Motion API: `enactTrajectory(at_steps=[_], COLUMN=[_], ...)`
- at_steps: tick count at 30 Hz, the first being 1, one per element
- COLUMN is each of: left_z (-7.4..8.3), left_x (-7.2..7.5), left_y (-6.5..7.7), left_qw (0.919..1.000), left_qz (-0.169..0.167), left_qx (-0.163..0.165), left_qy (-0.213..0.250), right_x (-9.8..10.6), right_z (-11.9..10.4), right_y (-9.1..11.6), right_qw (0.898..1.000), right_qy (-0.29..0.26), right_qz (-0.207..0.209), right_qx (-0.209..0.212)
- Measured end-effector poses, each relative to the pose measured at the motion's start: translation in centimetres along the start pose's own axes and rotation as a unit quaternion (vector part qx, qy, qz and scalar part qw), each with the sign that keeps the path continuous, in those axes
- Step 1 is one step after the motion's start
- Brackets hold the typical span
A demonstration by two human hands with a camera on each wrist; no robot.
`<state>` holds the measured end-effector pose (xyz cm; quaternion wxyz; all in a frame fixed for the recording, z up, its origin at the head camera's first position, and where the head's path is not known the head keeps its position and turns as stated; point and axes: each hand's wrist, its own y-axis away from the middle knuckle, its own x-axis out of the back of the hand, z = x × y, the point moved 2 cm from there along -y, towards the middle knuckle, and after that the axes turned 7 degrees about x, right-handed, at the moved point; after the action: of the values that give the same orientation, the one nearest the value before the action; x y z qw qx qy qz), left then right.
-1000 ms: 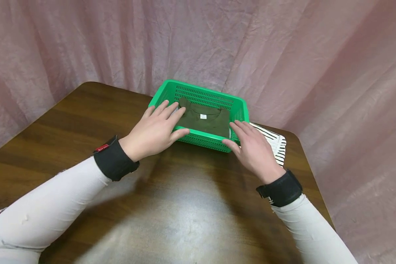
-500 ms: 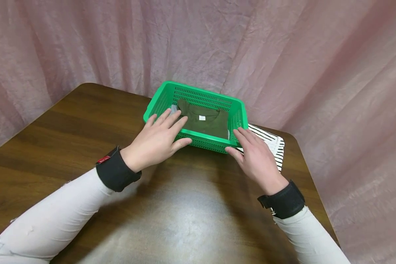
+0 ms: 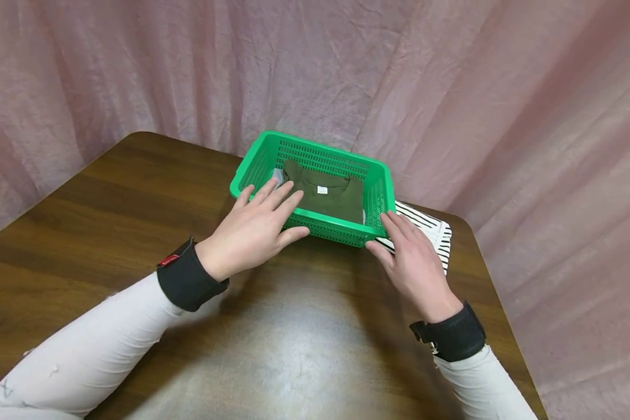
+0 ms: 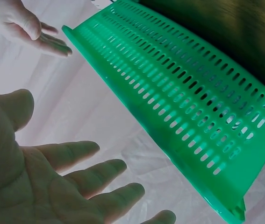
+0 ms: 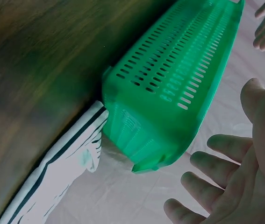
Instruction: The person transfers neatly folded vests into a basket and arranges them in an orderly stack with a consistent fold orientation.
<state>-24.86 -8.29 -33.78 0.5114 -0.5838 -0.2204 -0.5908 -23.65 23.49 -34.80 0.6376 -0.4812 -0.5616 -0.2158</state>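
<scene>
Fingers (image 3: 289,206) wide, empty; left hand (image 3: 247,236) and right hand (image 3: 417,268) drawn slightly back from green basket (image 3: 331,230), olive shirt (image 3: 324,203) apparently settled inside.

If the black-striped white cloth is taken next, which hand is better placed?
Probably the right hand: it is empty and partly covers the striped cloth in the head view. The left hand is also empty, but farther away, near the left end of the green perforated plastic basket.
</scene>
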Motion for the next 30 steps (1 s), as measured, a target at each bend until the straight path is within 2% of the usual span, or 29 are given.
enactTrajectory(at_steps=[9, 19, 25, 30], left_z=[0.1, -0.5, -0.6, -0.6], left_x=[0.3, 0.9, 0.8, 0.8], left_y=[0.0, 0.5, 0.4, 0.4], left_qw=[0.9999, 0.9999, 1.0, 0.9999], left_qz=[0.0, -0.009, -0.008, -0.015], left_qx=[-0.009, 0.007, 0.003, 0.0], left_qy=[-0.004, -0.001, -0.002, -0.002], right_x=[0.0, 0.7, 1.0, 0.3], right_z=[0.6, 1.5, 3.1, 5.1], right_y=[0.4, 0.1, 0.1, 0.5], right_qw=[0.999, 0.997, 0.995, 0.993], right_qy=[-0.019, -0.039, -0.037, -0.039], right_qz=[0.025, 0.014, 0.013, 0.002], right_qx=[-0.029, -0.07, -0.091, -0.115])
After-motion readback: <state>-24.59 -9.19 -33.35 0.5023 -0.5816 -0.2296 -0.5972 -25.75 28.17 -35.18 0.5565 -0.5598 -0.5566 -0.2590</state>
